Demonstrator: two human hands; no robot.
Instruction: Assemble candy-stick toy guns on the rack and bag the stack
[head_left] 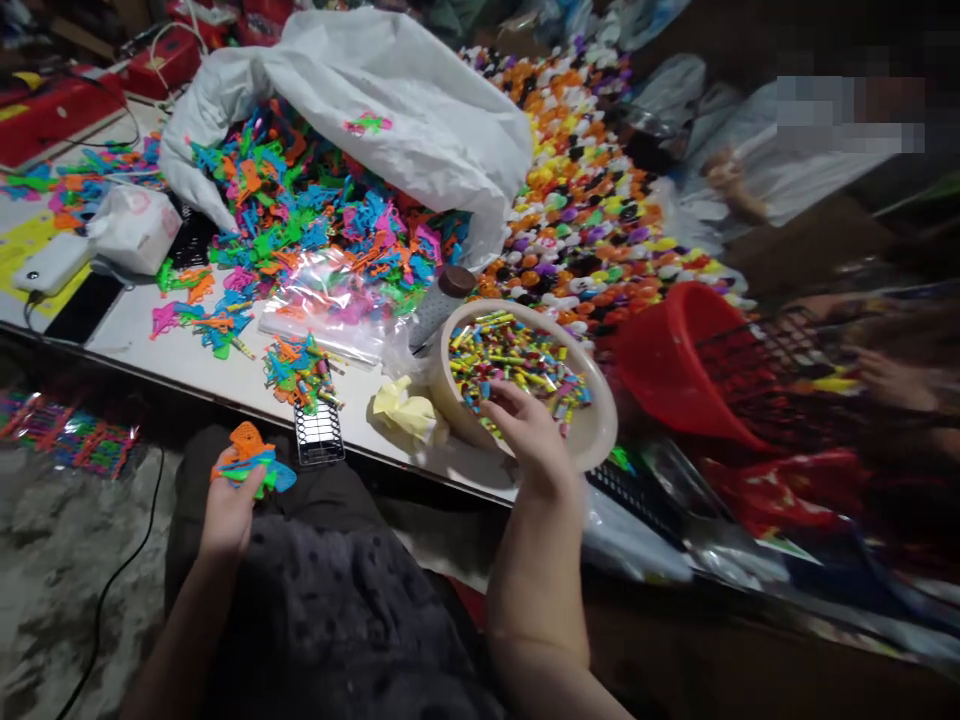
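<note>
My left hand (229,515) is closed around a small stack of flat plastic toy guns (251,462) in orange, blue and green, held above my lap. Over the round cream basin (604,420) reaches my right hand (529,425), its thumb and fingers curled together at a short stick (485,389) with a blue end. Many short patterned sticks (517,350), mostly yellow, fill the basin. Between the hands, at the table edge, a small pile of toy guns and sticks (296,370) lies by a black-and-white gridded tray (319,435). Crumpled yellow paper (405,408) sits beside the basin.
A white sack (390,90) spills a heap of coloured toy guns (300,200). Clear plastic bags (322,310) lie before it. Behind the basin spreads a mound of orange, white and black pieces (577,200). A red basket (660,350) stands right, near another person's hand (889,385).
</note>
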